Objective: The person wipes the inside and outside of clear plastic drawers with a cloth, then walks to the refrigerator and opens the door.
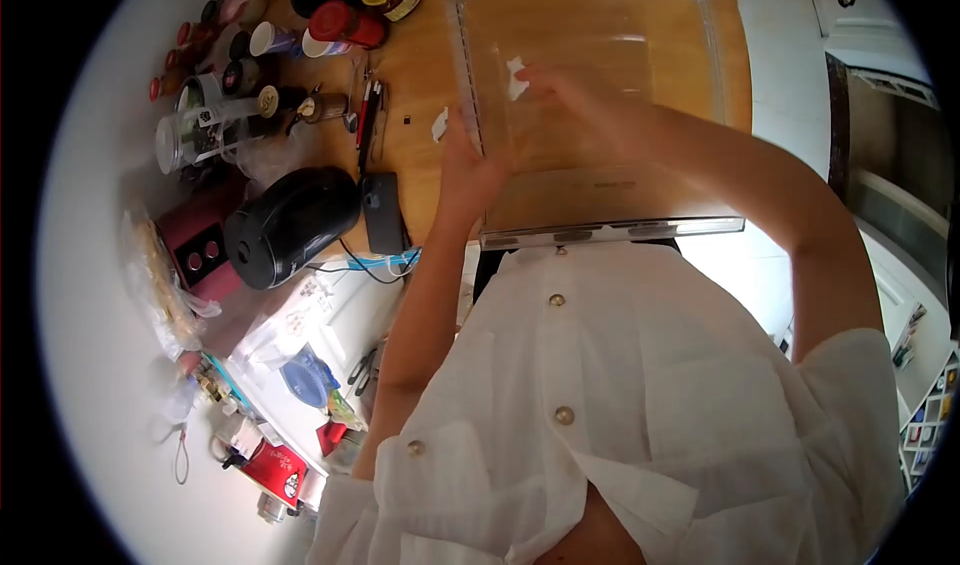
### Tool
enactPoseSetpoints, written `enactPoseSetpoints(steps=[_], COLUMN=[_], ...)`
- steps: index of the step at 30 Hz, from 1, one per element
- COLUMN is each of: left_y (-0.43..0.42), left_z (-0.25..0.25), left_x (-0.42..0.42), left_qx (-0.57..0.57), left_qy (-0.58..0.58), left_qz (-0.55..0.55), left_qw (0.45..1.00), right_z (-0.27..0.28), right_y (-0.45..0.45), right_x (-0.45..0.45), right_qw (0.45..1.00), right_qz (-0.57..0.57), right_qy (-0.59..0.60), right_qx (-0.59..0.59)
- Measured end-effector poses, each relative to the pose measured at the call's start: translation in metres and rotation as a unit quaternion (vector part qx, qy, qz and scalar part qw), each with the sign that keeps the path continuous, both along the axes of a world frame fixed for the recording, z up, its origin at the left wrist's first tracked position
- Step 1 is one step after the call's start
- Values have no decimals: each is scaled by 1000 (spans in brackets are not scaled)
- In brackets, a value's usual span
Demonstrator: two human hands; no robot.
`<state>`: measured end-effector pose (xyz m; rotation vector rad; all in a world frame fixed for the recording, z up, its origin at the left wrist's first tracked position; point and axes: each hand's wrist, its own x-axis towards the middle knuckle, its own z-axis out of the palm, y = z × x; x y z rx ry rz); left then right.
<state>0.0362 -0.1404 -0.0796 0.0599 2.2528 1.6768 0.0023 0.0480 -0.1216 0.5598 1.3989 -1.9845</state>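
Note:
A clear plastic drawer-like bin (600,180) lies on the wooden table in front of me. My left hand (474,170) is closed around its left side wall. A small white tissue scrap (440,125) shows beside the left fingertips; whether they touch it I cannot tell. Over the inside of the bin, my right hand (553,87) pinches a crumpled white tissue (516,80) near the left wall.
Left of the bin are pens (369,125), a phone (383,213) and a black kettle (295,227). Jars, including a red-lidded jar (345,25), and cups crowd the table's far left. The table's right edge (742,75) runs close to the bin.

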Motion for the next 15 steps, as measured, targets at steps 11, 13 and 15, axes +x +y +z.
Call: enactPoseSetpoints(steps=[11,13,15], left_y=[-7,-15,-12], left_z=[-17,-33,-20], left_x=[-4,-12,-7], left_qx=[79,108,78], left_qy=[-110,-130,-119], left_qz=[21,6,12], left_qw=[991,986,990], right_z=[33,56,60], right_y=[-37,-20,-10], right_x=[38,22,-3], right_qw=[983,983,977], right_qz=[171,147,123], right_qy=[39,78,98], right_qx=[57,79,143])
